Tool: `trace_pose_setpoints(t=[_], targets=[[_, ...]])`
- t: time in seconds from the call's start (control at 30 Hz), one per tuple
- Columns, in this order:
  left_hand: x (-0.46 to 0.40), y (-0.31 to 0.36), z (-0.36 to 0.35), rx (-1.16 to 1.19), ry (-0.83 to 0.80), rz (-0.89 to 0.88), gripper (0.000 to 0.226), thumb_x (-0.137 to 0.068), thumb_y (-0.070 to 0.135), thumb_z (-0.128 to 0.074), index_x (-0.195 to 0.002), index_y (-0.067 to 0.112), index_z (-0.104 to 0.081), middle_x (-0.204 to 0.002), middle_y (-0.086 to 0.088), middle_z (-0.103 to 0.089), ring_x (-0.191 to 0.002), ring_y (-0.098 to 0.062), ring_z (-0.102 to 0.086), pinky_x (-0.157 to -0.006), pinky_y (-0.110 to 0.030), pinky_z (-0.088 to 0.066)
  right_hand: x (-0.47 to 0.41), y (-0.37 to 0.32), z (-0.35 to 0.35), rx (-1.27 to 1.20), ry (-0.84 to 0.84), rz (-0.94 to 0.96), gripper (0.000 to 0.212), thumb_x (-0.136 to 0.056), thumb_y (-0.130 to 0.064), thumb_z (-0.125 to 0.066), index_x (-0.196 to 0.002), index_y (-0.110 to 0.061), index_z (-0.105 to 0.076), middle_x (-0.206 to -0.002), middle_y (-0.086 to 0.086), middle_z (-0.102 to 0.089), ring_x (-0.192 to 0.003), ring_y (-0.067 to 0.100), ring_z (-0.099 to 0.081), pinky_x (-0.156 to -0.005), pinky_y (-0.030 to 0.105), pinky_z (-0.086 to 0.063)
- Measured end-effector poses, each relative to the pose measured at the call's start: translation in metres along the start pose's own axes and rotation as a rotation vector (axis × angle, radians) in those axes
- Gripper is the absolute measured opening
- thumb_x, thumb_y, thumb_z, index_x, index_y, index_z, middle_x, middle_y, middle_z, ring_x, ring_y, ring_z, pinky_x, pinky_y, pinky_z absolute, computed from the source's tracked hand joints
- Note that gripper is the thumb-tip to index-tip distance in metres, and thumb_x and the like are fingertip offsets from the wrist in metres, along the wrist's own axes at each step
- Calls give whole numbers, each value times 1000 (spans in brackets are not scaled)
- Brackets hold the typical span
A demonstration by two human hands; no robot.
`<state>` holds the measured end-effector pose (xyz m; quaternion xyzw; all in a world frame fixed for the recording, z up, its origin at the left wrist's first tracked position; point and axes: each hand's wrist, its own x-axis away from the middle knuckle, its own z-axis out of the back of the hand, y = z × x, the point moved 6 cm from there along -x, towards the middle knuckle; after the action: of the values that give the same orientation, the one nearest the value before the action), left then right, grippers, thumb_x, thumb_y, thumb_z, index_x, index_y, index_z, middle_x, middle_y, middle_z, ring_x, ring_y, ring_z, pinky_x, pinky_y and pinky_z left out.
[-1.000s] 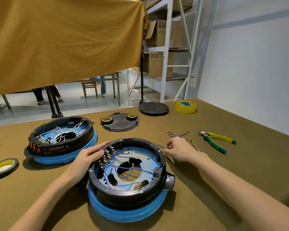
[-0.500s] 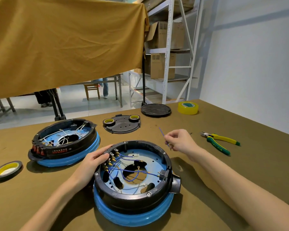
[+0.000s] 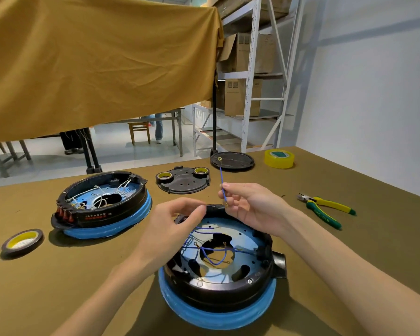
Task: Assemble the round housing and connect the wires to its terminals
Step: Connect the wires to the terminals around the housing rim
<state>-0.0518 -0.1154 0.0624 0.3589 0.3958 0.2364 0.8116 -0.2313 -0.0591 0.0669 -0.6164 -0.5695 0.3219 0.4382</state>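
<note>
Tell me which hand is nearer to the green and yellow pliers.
Right. The right hand, pinching a short blue wire, sits just left of the pliers; the left hand is farther left, over the housing's rim.

Two bare forearms were seen reaching in from the near edge of the view, one from the near left and one from the near right. No sleeve, cuff, glove, watch, ring or bracelet was worn on either as far as the frame showed; both arms were uncovered from the frame's edge to the fingertips. The left hand (image 3: 172,224) was shown with slender fingers and short, unpainted nails. The right hand (image 3: 252,207) was likewise bare, with short plain nails visible on the finger ends. No markings, tattoos or bandages could be made out on either arm. Nothing else of the person's body or clothing was caught in view.
</note>
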Motion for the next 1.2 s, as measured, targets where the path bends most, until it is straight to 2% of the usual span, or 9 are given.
trace_pose_setpoints(t=[0.17,0.43,0.57,0.7,0.77,0.87,1.0,1.1,1.2], targets=[[5,23,-6,72,39,-70,9,-90,38,-74,-88,32,-80,-84,16,-77,-83,-3,-72,-76,-8,-49,5,12,-16,184,-66,81,18,-102,-12,-58,-94,-2,-71,-89,12,-70,-80,21,-64,-97,44,-53],[1,4,-4,19,-50,41,15,-93,17,-73,-96,31,-79,-86,15,-78,-83,-4,-73,-73,-14,-54,12,14,-10,156,78,132,10,-100,-10,-63,-106,-2,-61,-100,19,-72,-81,26,-74,-75,34,-63],[-2,-7,-1,-58,-95,104,16,-94,19,-72,-96,34,-78,-84,19,-76,-79,-1,-70,-68,-12,-52,37,-22,4,773,540,666,23,-93,-11,-71,-108,-19,-55,-100,5,-65,-82,13,-65,-71,21,-56],[-4,-7,6,-104,-108,65,16,-93,18,-74,-100,31,-79,-84,20,-76,-79,-1,-70,-68,-12,-52,53,-29,-28,1242,421,1025,11,-92,-15,-70,-102,-17,-65,-99,-5,-63,-98,11,-58,-91,25,-42],[-3,0,11,-184,-92,-34,23,-89,18,-78,-109,31,-77,-85,23,-75,-83,-1,-70,-75,-14,-53,45,-18,-43,1537,288,959,9,-96,-25,-66,-99,-18,-71,-100,-8,-68,-104,13,-59,-105,34,-35],[0,12,19,-399,-30,-243,42,-83,17,-85,-122,28,-72,-85,23,-74,-80,4,-66,-92,-18,-44,24,-1,-45,1739,118,606,27,-104,-41,-53,-99,-24,-73,-94,-11,-72,-96,9,-62,-119,41,-19],[4,20,19,-545,-23,-434,51,-78,17,-88,-125,22,-70,-88,20,-74,-77,7,-58,-92,-31,-49,11,7,-41,1825,51,372,32,-105,-47,-48,-95,-30,-73,-82,-12,-72,-90,7,-64,-117,49,-2],[7,21,15,-528,-37,-494,49,-78,18,-87,-124,20,-70,-90,18,-75,-78,-1,-64,-86,-36,-54,9,12,-42,1667,-57,249,26,-103,-48,-54,-103,-35,-76,-91,-16,-71,-96,3,-57,-106,46,-16],[7,17,16,-432,5,-467,46,-78,16,-86,-122,18,-71,-93,18,-76,-78,-3,-65,-88,-36,-55,11,5,-44,1592,-56,343,21,-100,-45,-61,-99,-33,-78,-104,-10,-65,-100,9,-51,-94,39,-33]])
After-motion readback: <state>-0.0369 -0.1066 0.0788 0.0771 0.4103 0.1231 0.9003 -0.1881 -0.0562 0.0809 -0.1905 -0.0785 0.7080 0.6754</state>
